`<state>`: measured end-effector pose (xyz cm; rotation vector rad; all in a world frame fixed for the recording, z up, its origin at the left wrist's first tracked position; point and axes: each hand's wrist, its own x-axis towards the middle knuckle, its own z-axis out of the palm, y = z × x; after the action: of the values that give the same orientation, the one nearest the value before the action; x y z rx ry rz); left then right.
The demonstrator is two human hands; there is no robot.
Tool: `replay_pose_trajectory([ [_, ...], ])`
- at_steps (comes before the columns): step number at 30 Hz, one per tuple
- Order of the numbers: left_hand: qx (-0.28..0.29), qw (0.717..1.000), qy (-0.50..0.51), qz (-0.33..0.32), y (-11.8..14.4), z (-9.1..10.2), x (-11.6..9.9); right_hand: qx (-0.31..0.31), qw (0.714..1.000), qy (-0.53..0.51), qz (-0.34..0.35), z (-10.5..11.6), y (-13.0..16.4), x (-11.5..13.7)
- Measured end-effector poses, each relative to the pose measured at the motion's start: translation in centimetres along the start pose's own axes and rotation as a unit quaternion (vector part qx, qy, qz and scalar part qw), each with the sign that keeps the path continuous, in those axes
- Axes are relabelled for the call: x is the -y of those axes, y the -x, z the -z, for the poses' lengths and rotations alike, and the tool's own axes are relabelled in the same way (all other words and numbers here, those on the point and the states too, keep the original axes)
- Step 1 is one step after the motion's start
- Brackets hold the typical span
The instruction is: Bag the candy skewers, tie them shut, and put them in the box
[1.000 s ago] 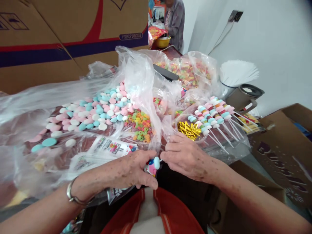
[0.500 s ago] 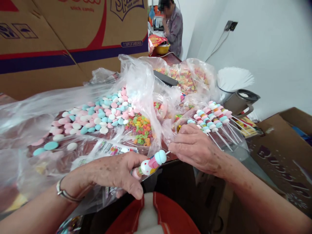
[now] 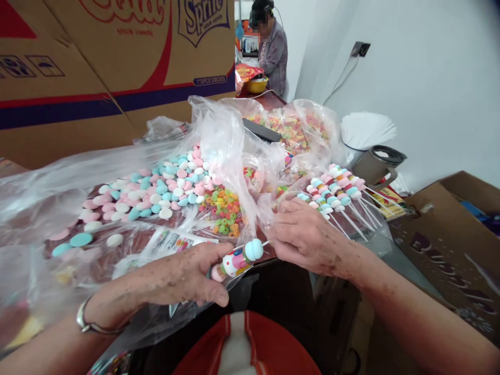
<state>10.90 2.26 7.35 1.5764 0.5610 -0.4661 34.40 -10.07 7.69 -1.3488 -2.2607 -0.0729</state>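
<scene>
A candy skewer of blue, white and pink marshmallow-like pieces lies partly inside a clear printed wrapper at the table's front edge. My left hand is closed around its wrapped part, thumb below and fingers above. On the other side, my right hand pinches the white stick that comes out past the blue end pieces; its fingertips hide the rest of the stick. Just beyond that hand, several finished-looking candy skewers lie side by side, sticks toward me. Flat printed wrappers rest behind my left hand.
Loose pastel candies and small ring candies lie on spread plastic. A large carton stands at the back left. White sticks and a lidded mug are back right, near an open box. Another person stands farther back.
Both hands and the skewer have shifted slightly left in view, with the whole scene moving a little too. The person behind has lowered a hand from near the face.
</scene>
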Motion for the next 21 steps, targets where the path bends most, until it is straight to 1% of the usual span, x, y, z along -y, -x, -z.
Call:
replay_pose_trajectory([
  [4, 0.014, 1.0, 0.006, -0.002, -0.2, -0.3, 0.2, 0.011, 1.0, -0.007, 0.014, -0.1, 0.3, 0.1],
  [10, -0.004, 0.999, 0.043, -0.001, -0.9, -0.6, 0.8, 0.0, 1.0, 0.006, 0.01, 0.0, 0.5, 0.5],
  [13, -0.015, 0.997, 0.069, -0.023, -0.9, -0.6, 1.0, -0.004, 1.0, 0.029, 0.0, 0.4, 0.7, 0.3],
  [15, -0.028, 0.996, 0.077, -0.037, -0.8, -0.6, 1.1, 0.007, 0.999, 0.033, -0.003, 0.6, 0.7, 0.1],
  [17, -0.016, 0.997, 0.063, -0.028, -0.8, -0.6, 1.1, 0.025, 0.999, 0.031, 0.006, 0.5, 0.4, 0.1],
  [21, 0.007, 0.999, 0.034, -0.004, -1.2, -0.8, 0.7, 0.067, 0.996, 0.028, 0.059, -0.8, -0.5, 0.9],
])
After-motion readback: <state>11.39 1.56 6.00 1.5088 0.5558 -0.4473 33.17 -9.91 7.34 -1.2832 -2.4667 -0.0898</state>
